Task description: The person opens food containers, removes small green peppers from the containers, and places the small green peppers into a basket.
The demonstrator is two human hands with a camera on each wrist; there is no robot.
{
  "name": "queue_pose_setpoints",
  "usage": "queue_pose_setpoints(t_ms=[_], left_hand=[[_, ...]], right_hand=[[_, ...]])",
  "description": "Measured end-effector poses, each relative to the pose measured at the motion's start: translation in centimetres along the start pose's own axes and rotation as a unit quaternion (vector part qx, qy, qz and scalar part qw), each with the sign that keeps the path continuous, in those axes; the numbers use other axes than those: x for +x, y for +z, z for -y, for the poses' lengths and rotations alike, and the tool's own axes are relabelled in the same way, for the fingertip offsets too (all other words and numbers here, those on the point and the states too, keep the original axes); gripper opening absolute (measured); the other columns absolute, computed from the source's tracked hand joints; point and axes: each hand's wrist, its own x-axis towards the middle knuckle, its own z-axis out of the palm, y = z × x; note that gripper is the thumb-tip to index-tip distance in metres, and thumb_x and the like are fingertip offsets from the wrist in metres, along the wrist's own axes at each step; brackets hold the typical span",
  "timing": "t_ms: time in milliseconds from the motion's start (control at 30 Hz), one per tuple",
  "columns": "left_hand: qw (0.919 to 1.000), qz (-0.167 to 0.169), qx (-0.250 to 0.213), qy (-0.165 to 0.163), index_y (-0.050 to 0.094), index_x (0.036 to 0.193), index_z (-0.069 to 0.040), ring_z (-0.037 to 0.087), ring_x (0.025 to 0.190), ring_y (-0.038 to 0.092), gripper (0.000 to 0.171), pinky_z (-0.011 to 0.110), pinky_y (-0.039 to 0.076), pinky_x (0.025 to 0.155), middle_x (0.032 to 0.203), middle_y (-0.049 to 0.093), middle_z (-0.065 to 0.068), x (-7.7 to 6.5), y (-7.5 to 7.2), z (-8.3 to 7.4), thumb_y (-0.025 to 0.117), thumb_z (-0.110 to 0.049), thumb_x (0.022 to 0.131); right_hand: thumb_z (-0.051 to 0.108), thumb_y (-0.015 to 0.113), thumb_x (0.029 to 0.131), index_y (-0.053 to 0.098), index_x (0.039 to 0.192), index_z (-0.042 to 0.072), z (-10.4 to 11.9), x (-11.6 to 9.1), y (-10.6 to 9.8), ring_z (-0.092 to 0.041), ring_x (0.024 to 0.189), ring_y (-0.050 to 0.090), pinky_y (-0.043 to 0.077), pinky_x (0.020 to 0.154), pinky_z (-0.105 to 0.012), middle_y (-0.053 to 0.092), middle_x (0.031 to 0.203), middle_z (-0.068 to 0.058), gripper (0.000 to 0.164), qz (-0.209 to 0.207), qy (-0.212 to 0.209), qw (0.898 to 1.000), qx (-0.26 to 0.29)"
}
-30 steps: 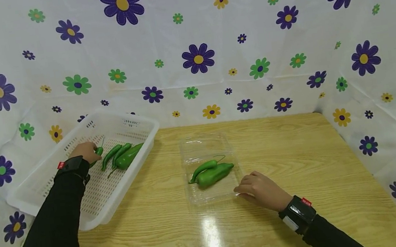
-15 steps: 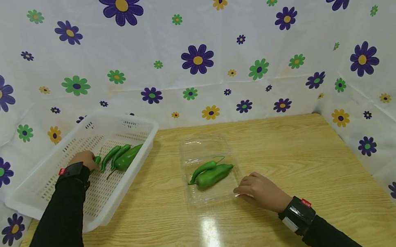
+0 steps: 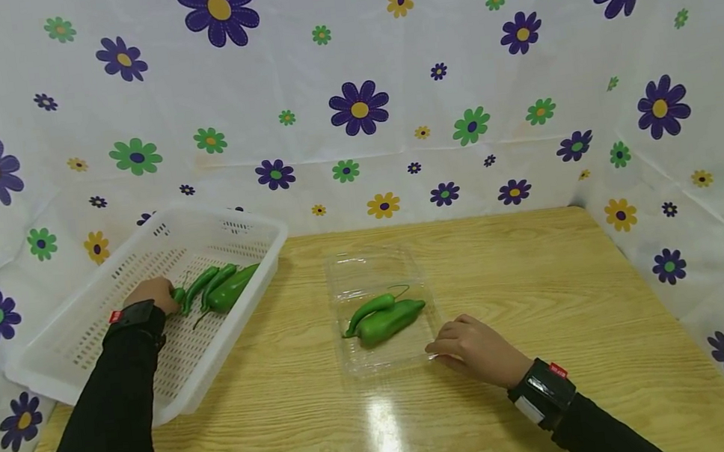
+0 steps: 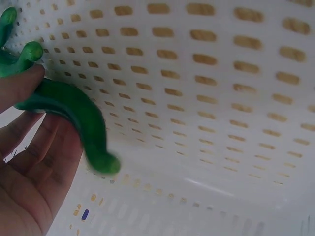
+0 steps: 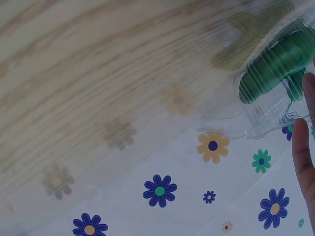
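Bare hands (image 3: 481, 353), long black sleeves (image 3: 99, 439), black wrist straps (image 3: 544, 398) with small red tags (image 3: 558, 370)

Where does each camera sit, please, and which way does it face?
Head: worn there, facing forward and down at basket, box and table; left hand, right hand and sleeves show.
Left wrist: worn there, facing a pepper and basket; left hand shows.
Right wrist: worn there, facing box, table and cloth; right fingertips show.
Head and right wrist share the box.

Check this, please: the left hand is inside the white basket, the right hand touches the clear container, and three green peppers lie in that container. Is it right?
Not quite: the head view shows two green peppers in the clear container, not three. The rest stands as stated.
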Motion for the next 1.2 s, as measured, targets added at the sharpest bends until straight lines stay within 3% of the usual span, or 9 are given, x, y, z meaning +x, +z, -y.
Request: queue_pose_setpoints(t_ms=[533, 800, 1200], left_hand=[[0.9997, -0.011, 0.02, -0.004, 0.056, 0.109, 0.014, 0.035, 0.076, 0.059, 0.042, 0.041, 0.049, 0.059, 0.1, 0.061, 0.032, -0.7, 0.0, -0.4, 0.063, -0.014, 0.079], [0.9998, -0.01, 0.018, -0.002, 0.054, 0.11, 0.014, 0.029, 0.07, 0.056, 0.043, 0.038, 0.046, 0.057, 0.092, 0.061, 0.027, -0.3, 0.3, 0.0, 0.063, -0.016, 0.08], [0.9997, 0.002, 0.021, -0.012, 0.047, 0.121, 0.016, 0.044, 0.091, 0.059, 0.059, 0.048, 0.051, 0.068, 0.113, 0.055, 0.036, 0.4, 0.8, 0.6, 0.063, -0.022, 0.079]], right_hand=[[0.016, 0.079, 0.073, 0.073, 0.094, 0.014, 0.2, 0.2, -0.2, -0.008, 0.08, 0.064, 0.049, 0.077, -0.029, 0.07, 0.084, 0.005, 0.022, 0.01, 0.005, 1.0, 0.0], [0.016, 0.079, 0.073, 0.073, 0.094, 0.014, 0.2, 0.2, -0.4, -0.008, 0.079, 0.064, 0.049, 0.077, -0.028, 0.07, 0.083, 0.005, 0.022, 0.004, 0.002, 1.0, -0.001], [0.014, 0.079, 0.073, 0.073, 0.095, 0.013, 0.3, 0.2, -0.5, -0.009, 0.079, 0.064, 0.049, 0.076, -0.028, 0.07, 0.083, 0.004, 0.022, 0.008, 0.002, 1.0, 0.004]])
